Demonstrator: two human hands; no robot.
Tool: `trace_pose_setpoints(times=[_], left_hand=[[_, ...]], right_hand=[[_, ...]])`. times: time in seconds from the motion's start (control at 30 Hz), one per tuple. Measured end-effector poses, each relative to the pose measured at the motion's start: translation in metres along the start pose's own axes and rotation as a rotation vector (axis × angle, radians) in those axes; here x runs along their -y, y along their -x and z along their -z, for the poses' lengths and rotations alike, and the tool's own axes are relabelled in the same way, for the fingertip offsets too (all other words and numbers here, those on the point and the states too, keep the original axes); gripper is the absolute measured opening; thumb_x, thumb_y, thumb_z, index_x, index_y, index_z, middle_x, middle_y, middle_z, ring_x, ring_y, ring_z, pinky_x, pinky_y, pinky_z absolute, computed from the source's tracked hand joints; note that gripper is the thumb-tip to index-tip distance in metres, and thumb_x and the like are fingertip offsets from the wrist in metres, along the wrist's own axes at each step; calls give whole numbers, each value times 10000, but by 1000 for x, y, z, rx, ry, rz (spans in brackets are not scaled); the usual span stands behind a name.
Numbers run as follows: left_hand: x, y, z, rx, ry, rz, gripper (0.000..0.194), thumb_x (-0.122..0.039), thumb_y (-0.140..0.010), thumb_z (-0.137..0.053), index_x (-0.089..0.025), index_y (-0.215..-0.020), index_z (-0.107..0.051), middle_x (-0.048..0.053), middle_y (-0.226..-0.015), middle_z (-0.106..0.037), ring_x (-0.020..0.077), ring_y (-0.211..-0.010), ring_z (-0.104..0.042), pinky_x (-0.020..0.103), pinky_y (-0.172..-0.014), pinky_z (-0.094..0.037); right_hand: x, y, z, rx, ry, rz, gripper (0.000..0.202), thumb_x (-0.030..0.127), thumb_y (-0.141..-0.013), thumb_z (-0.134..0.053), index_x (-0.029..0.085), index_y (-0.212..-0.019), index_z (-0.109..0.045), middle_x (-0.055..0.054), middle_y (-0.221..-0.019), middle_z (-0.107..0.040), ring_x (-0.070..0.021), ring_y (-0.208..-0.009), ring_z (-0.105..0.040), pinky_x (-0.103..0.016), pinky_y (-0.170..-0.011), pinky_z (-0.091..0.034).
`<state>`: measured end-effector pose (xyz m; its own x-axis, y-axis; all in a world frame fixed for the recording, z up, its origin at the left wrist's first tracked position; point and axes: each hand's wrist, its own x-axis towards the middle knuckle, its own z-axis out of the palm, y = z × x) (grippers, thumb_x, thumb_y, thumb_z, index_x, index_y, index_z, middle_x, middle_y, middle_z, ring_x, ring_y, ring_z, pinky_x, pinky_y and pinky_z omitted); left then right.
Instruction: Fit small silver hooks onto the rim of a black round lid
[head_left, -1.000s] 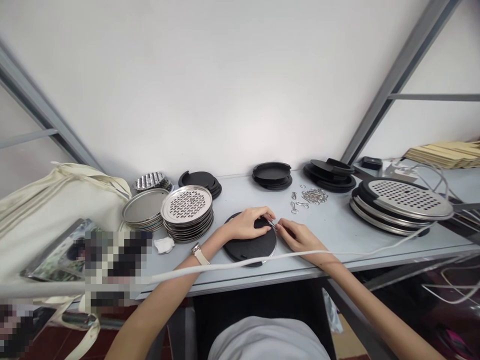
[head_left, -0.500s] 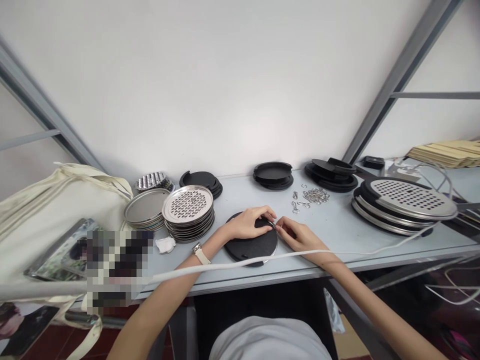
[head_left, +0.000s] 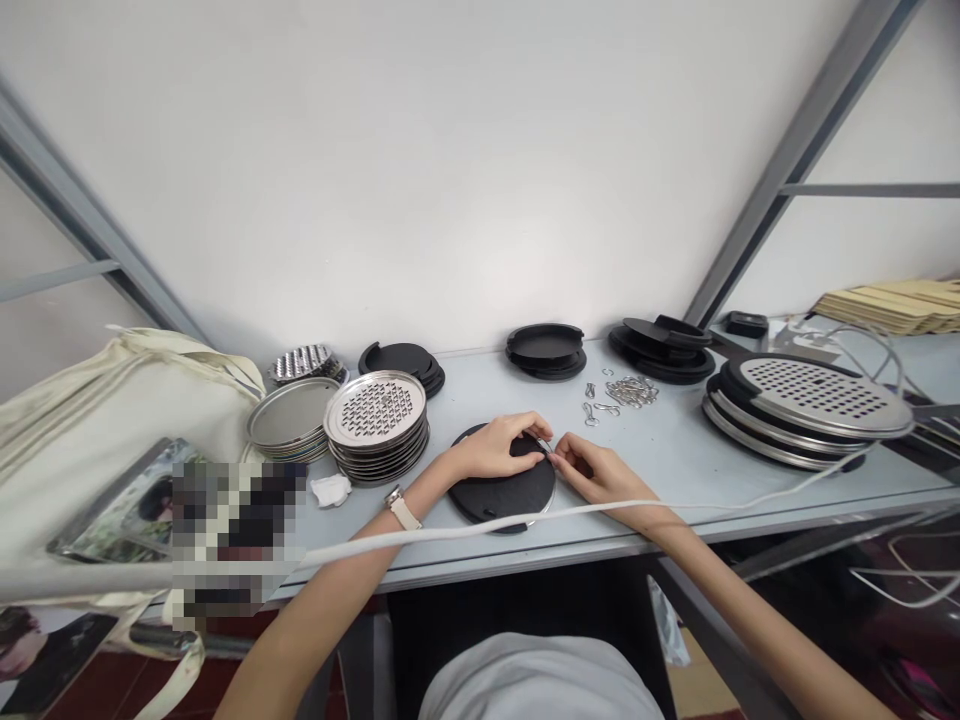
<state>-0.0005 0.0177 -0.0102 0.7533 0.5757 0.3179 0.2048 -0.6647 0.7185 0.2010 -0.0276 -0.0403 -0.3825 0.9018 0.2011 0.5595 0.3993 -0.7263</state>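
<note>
A round black disc point(head_left: 504, 492) lies flat near the table's front edge, with a thin silvery rim showing beneath its right side. My left hand point(head_left: 504, 446) rests across its top, thumb and fingertips curved in around a small shiny metal clip point(head_left: 546, 447) at the disc's right edge. From the right, my right hand point(head_left: 590, 470) pinches the clip's outer end with thumb and forefinger. The fingers partly cover the clip. Just beyond the right hand lies a heap of similar wire clips point(head_left: 632, 392), several of them scattered loose.
Grater plates with raised teeth point(head_left: 376, 412) are stacked left, beside plain round plates point(head_left: 294, 415). Black round holders point(head_left: 546, 347) stand along the wall. Perforated metal discs point(head_left: 821, 392) are piled right. A white cable point(head_left: 600, 507) crosses before my forearms. A cream bag point(head_left: 135, 390) sits left.
The clip's visible part has tilted slightly between my fingertips. Both hands stay in nearly the same place, and the disc has not moved.
</note>
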Motion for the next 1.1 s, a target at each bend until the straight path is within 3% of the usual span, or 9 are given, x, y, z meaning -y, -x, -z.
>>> trace_pose_setpoints(times=[0.47,0.73,0.87,1.1], left_hand=[[2,0,-1,-7,6,-26,272,-160,-788,-588,-170,-1055,-538,70,-1057,-604,166,-974,-573,312,-895,-454],[3,0,0,-23,77,67,311,-188,-770,-641,-180,-1060,-528,51,-986,-649,157,-946,-601,296,-861,-449],[2,0,-1,30,142,63,334,-160,-809,-581,-193,-1129,-490,34,-956,-671,140,-915,-613,303,-881,-449],[1,-1,-1,-15,20,11,327,-141,-785,-590,-185,-1102,-525,56,-1052,-620,147,-947,-584,288,-848,-460]], right_hand=[[2,1,1,-5,20,31,261,418,-916,-383,211,-764,-432,35,-647,-455,-123,-582,-407,-234,-567,-346],[2,2,2,28,-21,22,264,418,-916,-403,208,-757,-414,52,-619,-390,-108,-562,-360,-219,-529,-308],[2,2,1,31,-31,30,267,414,-912,-412,205,-746,-413,54,-614,-370,-105,-552,-341,-219,-517,-293],[0,0,1,3,45,48,244,377,-930,-371,204,-767,-425,46,-626,-414,-111,-566,-386,-227,-545,-316]])
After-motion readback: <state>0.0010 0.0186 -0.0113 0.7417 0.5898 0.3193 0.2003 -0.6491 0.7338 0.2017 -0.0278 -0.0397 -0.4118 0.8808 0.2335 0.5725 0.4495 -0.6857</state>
